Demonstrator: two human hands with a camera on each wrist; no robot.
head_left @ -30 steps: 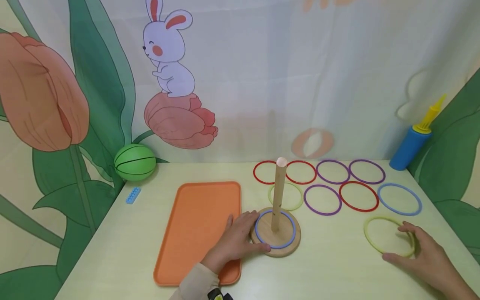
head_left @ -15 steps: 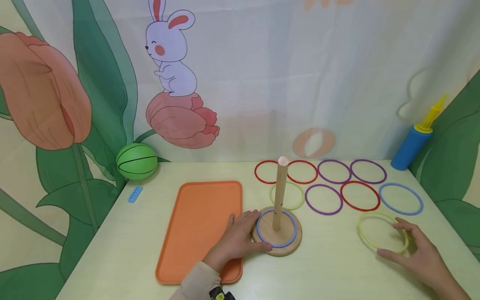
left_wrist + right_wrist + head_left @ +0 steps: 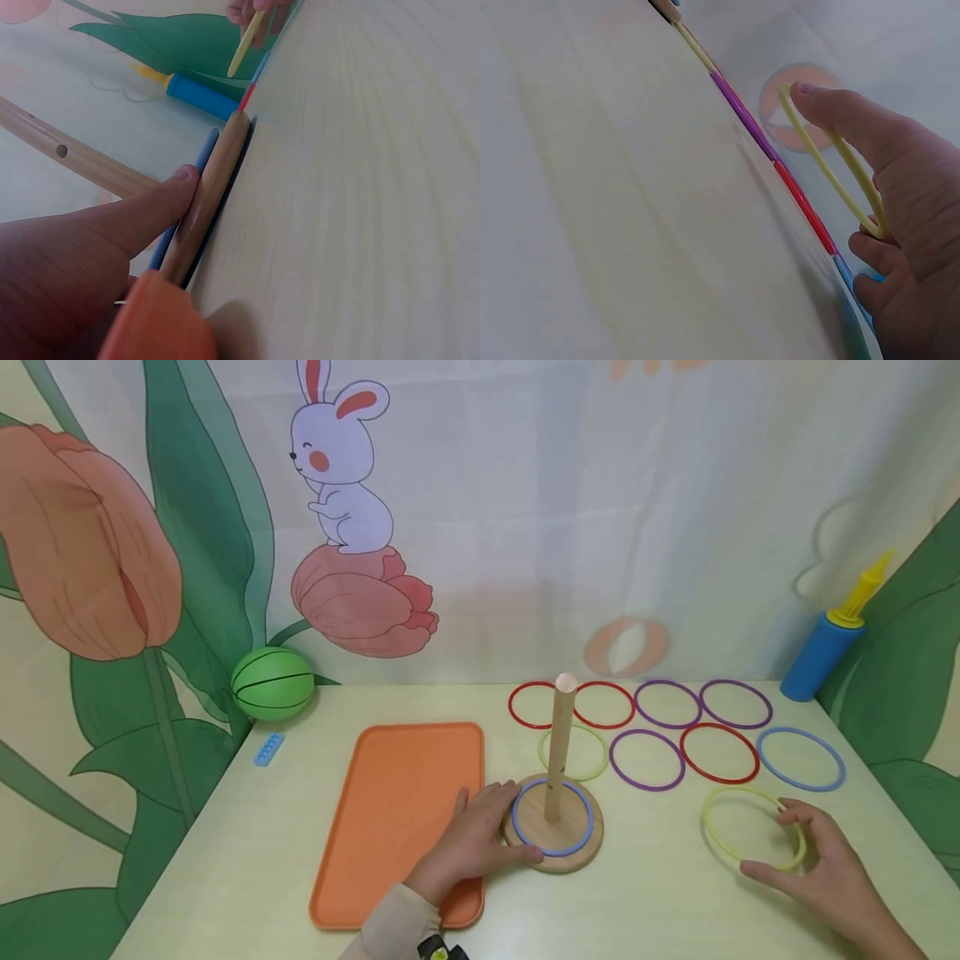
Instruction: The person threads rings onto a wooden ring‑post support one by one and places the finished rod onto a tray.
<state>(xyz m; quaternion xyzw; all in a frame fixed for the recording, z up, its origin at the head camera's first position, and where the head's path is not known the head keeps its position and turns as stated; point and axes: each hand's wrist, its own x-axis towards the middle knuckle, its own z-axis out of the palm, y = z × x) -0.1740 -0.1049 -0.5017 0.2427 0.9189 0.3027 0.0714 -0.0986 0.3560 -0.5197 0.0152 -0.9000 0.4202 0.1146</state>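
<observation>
The left hand (image 3: 472,843) grips the near left edge of the round wooden base (image 3: 577,863), from which an upright peg (image 3: 558,760) rises. A blue ring (image 3: 590,831) lies on that base around the peg; the left thumb (image 3: 169,202) rests at the ring and base rim in the left wrist view. At the right, the right hand (image 3: 832,868) holds a yellow-green ring (image 3: 708,831) between thumb and fingers. The right wrist view shows this ring (image 3: 821,161) raised off the table, with the right thumb (image 3: 847,112) on it.
Behind the base lie red rings (image 3: 720,777), purple rings (image 3: 647,789), a blue ring (image 3: 801,787) and another yellow-green ring (image 3: 604,760). An orange tray (image 3: 405,810) is left of the base. Farther out are a green ball (image 3: 272,683), blue block (image 3: 268,749) and blue-yellow pump (image 3: 823,652).
The right hand has moved left with the yellow-green ring, closer to the peg. The left hand has stayed on the base.
</observation>
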